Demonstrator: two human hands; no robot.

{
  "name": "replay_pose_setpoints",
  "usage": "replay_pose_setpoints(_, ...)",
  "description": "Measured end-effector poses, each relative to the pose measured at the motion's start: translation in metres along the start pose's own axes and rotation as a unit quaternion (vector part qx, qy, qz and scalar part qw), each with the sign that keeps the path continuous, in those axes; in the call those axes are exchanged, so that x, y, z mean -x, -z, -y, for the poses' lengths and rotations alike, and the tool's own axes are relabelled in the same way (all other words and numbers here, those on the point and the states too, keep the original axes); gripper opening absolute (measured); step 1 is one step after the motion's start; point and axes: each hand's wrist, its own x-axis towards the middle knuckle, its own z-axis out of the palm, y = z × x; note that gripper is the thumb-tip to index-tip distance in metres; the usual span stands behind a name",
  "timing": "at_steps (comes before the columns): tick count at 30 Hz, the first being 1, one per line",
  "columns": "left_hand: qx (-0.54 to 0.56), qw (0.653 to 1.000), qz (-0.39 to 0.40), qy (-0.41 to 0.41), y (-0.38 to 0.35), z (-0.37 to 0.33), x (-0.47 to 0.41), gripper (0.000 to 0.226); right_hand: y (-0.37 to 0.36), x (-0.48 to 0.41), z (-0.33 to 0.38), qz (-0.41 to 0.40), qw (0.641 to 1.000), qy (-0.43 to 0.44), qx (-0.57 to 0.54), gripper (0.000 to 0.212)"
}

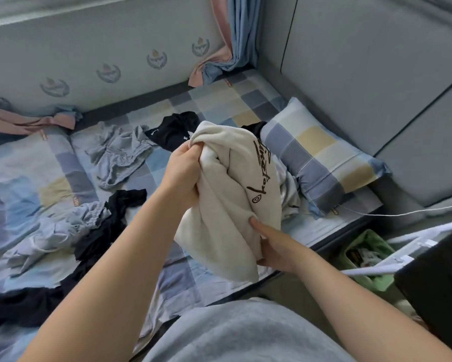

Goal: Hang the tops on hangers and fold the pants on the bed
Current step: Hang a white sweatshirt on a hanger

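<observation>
Checked bed (219, 105), strewn with loose clothes. Matching pillow (321, 155) at its right end, beside the padded wall (363, 74). Cream top (227, 199) with black lettering, bunched and held up over the bed's near edge. Grey pants (117, 155) crumpled on the sheet beyond, to the left. Left hand (183, 173) clamped on the top's upper folds; right hand (274, 246) gripping its lower folds.

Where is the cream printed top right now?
Head view, centre frame: the cream printed top is held above the bed, left hand gripping its upper bunch, right hand holding its lower part, beside the checked pillow.
</observation>
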Motion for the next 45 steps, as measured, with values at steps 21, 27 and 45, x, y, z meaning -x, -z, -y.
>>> replay_pose_setpoints(21, -0.292, 0.941, 0.17, 0.027, 0.155, 0.046, 0.083, 0.052, -0.189, 0.039, 0.032, -0.071, 0.952, 0.276, 0.115, 0.016)
replay_pose_setpoints(27, -0.365, 0.929, 0.039, -0.052, 0.147, 0.056, 0.095, 0.056, -0.222, 0.061, 0.044, 0.039, 0.947, 0.296, 0.114, 0.027)
replay_pose_setpoints(45, -0.207, 0.909, -0.175, -0.316, 0.197, -0.033, 0.061, 0.021, -0.249, 0.059, 0.059, -0.086, 0.789, 0.498, 0.351, 0.027)
